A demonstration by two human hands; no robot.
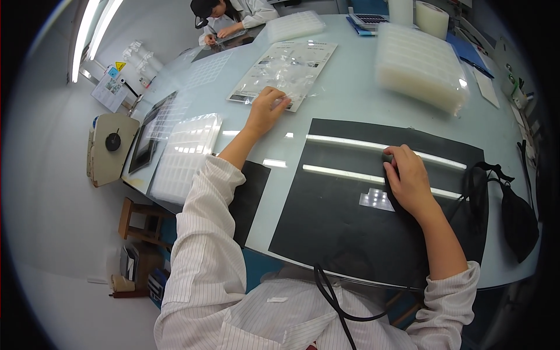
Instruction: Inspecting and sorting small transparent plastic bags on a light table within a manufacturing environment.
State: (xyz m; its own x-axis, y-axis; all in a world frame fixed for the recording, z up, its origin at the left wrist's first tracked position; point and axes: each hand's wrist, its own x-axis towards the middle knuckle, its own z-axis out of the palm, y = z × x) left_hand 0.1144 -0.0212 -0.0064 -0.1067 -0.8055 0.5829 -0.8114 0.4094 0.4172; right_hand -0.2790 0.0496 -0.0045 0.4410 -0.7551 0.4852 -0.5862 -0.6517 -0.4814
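Observation:
My left hand (267, 112) reaches across the glass-topped table to the near edge of a printed paper sheet (256, 79). Its fingers are bent together at crinkled clear plastic film (284, 74) lying on that sheet; whatever is between the fingertips is hidden. Over a black mat (335, 227), my right hand (409, 178) is closed around a small dark item (387, 157), mostly covered by the fingers. A small pale gridded patch (377, 199) shows on the mat beside the right hand, perhaps a reflection.
Stacked clear compartment trays stand at left (188, 154) and back right (420, 64). A black mask (518, 216) lies at the right edge. White rolls (431, 20) are at the back. Across the table, another person (233, 20) works with both hands. A wooden stool (143, 221) stands lower left.

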